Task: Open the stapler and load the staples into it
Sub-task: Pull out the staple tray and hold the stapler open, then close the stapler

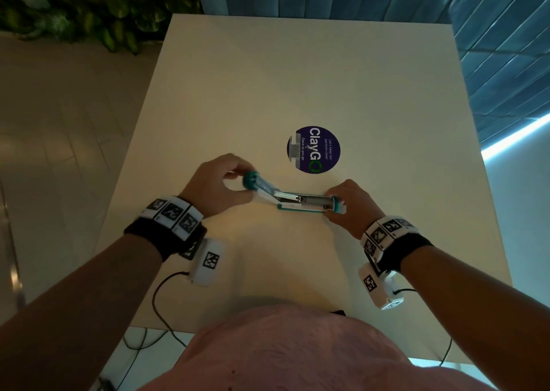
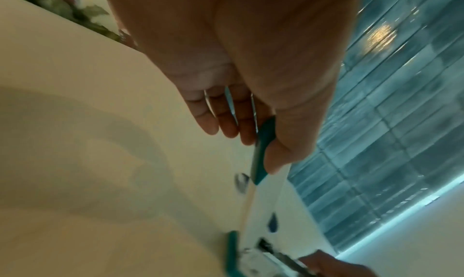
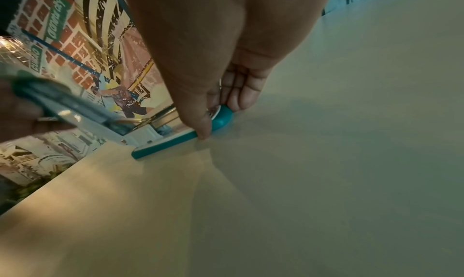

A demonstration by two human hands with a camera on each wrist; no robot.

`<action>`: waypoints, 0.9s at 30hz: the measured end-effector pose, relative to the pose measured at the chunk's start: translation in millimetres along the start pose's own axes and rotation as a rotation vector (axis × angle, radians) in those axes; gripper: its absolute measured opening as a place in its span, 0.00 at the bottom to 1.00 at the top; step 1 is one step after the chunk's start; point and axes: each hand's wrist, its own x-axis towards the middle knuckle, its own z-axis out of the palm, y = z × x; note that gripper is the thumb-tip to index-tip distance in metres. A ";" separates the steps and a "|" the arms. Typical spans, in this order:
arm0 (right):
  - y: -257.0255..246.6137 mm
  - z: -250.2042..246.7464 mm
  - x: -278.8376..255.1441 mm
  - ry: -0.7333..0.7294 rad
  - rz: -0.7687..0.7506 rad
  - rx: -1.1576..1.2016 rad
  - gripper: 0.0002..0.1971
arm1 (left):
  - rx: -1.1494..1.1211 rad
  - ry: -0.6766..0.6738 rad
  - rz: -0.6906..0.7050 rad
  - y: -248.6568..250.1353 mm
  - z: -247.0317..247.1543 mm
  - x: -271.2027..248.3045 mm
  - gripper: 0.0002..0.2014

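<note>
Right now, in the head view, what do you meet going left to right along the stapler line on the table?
Left hand holding the raised stapler top → open metal staple channel → right hand gripping the stapler's front end. The round purple sticker lies farther back, above the channel, so it has no clear place in the order.

Stapler [image 1: 300,201]: teal plastic, shiny metal channel; table [image 1: 297,78] matt.

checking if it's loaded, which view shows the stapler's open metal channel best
The head view: the stapler's metal channel lies exposed between both hands, seen from above. The right wrist view catches it side-on, partly hidden; the left wrist view shows only a blurred sliver.
</note>
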 end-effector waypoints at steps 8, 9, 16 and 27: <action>0.4 -0.6 -1.3 -0.037 -0.015 -0.049 0.13 | 0.183 -0.242 0.236 45.0 72.2 36.7 0.19; -0.2 -0.9 -1.6 -0.042 -0.016 -0.046 0.13 | 0.240 -0.277 0.237 46.0 81.3 39.6 0.19; 2.3 0.0 -0.9 -0.036 -0.008 -0.037 0.15 | 0.349 -0.336 0.265 42.3 102.1 46.2 0.19; 4.4 1.2 -3.2 -0.016 -0.023 -0.038 0.18 | 0.364 -0.247 0.219 26.2 100.1 39.6 0.30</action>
